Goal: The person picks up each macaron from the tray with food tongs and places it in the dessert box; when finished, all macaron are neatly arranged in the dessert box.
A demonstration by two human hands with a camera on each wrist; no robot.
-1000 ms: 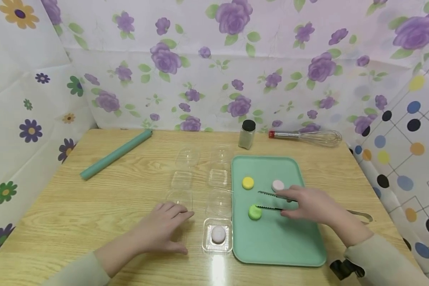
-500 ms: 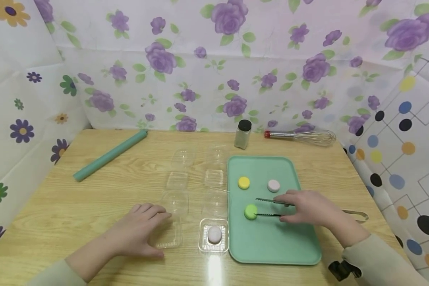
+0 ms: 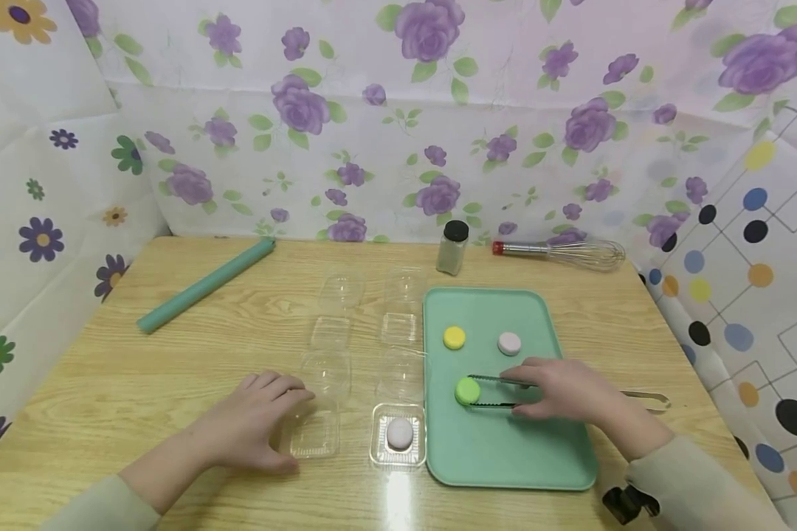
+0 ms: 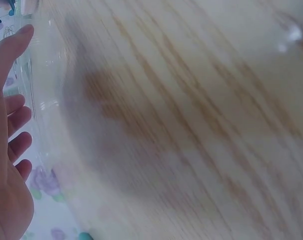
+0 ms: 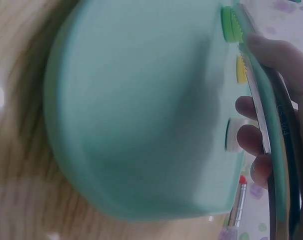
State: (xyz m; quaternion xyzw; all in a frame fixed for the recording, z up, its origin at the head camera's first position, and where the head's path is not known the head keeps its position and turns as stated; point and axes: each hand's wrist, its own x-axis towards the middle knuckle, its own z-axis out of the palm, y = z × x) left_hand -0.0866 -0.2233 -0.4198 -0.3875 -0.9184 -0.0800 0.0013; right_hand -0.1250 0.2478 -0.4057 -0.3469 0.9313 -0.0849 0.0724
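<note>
Tongs (image 3: 494, 405), long axis sideways; tips leftward

In the head view, the right hand (image 3: 564, 391) hides the tongs' (image 3: 494, 405) middle

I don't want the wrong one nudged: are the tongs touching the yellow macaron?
Apart. The head view shows it: a bare strip of the green tray lies between the tongs and the yellow macaron.

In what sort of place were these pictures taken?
Probably a makeshift baking corner: a whisk and a green tray with macaron-like sweets lie on a wooden table, before flower-patterned sheeting.
</note>
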